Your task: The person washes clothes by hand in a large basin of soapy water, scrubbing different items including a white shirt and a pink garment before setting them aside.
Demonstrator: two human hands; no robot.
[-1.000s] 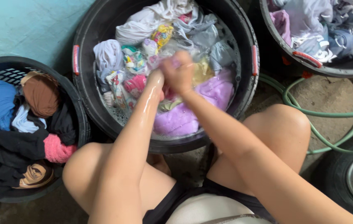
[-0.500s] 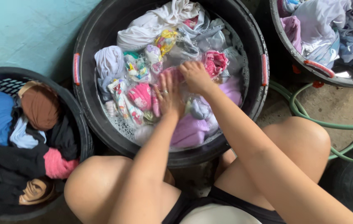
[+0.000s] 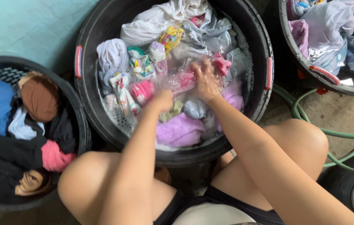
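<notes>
Both grips, left hand and right hand, close on the wet pink cloth; it looks soft, heavy and slippery, so bunch it well.

The pink garment lay wet and bunched, stretched between the left hand and the right hand, blurred by motion. It sat amid soaked clothes inside the black wash tub, directly beneath both hands. A lilac garment lay crumpled just below the left hand.
</notes>
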